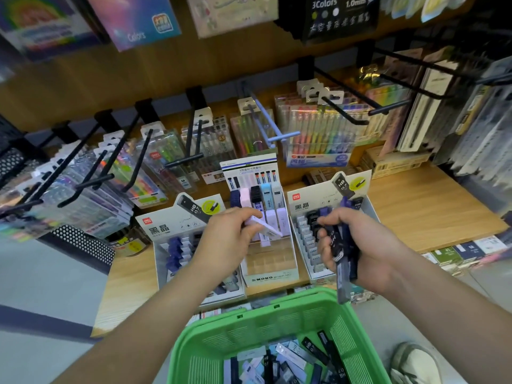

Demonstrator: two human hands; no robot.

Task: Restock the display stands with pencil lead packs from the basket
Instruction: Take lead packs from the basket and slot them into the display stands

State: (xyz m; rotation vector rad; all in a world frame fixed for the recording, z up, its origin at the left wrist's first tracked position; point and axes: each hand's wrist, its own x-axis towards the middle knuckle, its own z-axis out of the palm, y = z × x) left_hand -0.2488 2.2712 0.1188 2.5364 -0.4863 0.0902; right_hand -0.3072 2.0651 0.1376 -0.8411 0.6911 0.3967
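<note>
On the desk (429,206), a left stand (160,259), middle stand (273,275) and right stand (310,200) sit side by side. The basket (249,328) is near, before them, with lead packs (313,350) in it. Pen packs (318,126) hang on hooks (343,112) far behind.

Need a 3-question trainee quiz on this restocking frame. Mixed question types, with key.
1. True or false: the right hand holds several dark packs.
2. The left hand holds a pale pack over which display? A) left B) middle C) right
3. Fill in: the basket is ___ in colour.

Key: 1 true. 2 B, the middle stand. 3 green.
</note>
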